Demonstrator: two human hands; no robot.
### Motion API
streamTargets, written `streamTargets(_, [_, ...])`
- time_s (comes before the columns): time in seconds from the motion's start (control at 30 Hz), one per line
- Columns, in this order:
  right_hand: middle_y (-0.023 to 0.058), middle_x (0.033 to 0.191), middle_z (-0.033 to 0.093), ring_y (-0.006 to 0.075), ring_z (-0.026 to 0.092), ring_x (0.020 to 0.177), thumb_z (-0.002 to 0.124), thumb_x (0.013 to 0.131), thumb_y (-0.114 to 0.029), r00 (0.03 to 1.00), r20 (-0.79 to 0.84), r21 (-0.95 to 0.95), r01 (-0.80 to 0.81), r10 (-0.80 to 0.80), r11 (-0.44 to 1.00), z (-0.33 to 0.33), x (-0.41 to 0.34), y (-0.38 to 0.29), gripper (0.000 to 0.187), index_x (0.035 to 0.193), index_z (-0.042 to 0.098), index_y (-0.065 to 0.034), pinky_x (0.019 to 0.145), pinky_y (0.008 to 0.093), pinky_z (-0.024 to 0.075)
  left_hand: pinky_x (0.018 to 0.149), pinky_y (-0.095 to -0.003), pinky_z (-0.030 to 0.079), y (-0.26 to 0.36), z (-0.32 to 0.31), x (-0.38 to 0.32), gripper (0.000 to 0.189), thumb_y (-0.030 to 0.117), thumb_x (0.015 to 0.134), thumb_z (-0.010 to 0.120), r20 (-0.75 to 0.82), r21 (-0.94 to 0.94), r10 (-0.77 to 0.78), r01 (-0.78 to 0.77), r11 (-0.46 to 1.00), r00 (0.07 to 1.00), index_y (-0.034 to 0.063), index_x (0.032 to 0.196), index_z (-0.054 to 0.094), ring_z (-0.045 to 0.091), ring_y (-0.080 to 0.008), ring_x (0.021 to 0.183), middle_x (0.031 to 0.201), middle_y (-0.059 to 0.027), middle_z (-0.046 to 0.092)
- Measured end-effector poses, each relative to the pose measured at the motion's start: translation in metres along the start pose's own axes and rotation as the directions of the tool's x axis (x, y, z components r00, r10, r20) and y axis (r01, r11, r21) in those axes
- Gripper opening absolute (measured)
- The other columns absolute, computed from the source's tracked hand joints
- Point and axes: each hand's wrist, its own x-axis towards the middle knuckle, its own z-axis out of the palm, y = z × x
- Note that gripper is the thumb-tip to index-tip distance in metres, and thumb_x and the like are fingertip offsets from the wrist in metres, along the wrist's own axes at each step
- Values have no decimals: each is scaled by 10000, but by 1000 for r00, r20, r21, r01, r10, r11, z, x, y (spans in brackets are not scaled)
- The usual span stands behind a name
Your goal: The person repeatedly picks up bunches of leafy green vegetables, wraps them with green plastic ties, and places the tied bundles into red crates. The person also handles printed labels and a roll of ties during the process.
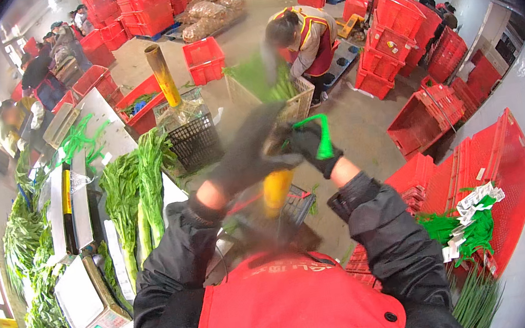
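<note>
My left hand point(251, 155), in a dark glove, is raised before my chest and badly blurred by motion; its fingers reach towards the right hand. My right hand point(312, 145), gloved in black, has its fingers closed round a bright green strip point(324, 136), perhaps a mesh net or tape, which loops up over the hand and hangs down its back. The two hands overlap, and what lies between them cannot be made out. Under them stands a yellow post point(277, 191), near a dark crate point(297, 204). To their left, bunches of leafy green stems point(149, 183) lie on the worktable.
A digital scale point(93, 303) and more leafy greens point(31, 241) are at left. A co-worker bends over a pale crate point(303, 97) of greens ahead. Red crates point(426, 119) and green nets with white tags point(476, 226) are at right. A rusty yellow post point(163, 75) rises at front left.
</note>
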Motion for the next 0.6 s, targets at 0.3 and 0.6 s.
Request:
streamTargets(0.3, [95,1197,640,225,590,1165,695,914,-168,975,-119,-552,92,-187,828,21,0,63,424,1301,571,-45,985,361,488,710,-294,511,29,8,25,212,222,968,676,413,-263,-360,488,832,837,27,1041,716,631,-127,780,885,-43,689])
streamTargets(0.6, [107,1166,673,195,658,1046,744,885,-155,997,71,-469,36,-3,882,3,-25,-20,399,1249,621,-46,866,325,538,618,-213,437,28,4,28,196,198,989,640,363,-587,-611,682,437,704,34,1075,705,537,-50,671,783,45,599])
